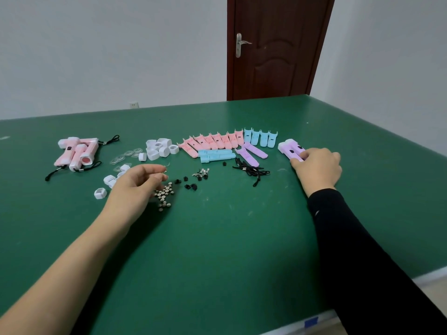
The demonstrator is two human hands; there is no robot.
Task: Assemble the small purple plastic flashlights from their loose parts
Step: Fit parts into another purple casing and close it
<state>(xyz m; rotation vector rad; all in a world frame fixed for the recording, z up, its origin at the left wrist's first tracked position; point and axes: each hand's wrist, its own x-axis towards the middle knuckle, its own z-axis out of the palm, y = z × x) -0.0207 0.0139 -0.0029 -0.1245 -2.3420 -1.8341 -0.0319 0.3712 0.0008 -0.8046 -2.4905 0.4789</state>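
Observation:
Two assembled purple flashlights [290, 146] with white heads lie side by side at the right. My right hand [316, 166] rests over their near ends, fingers curled on one of them. Two loose purple shell halves [251, 154] lie left of them. My left hand [137, 183] hovers above a heap of small button cells [165, 194] and pinches a thin metal spring contact [166, 167] between thumb and fingertips. Black lanyards [251, 170], black switch pieces [190, 186] and metal contacts [202, 172] lie between my hands.
Pink shell halves [212, 142] and blue shell halves [262, 139] are fanned along the back of the green table [217, 250]. White head rings [158, 148], clear lenses [125, 157] and finished pink flashlights [77, 152] lie at the left. A brown door [278, 47] stands behind.

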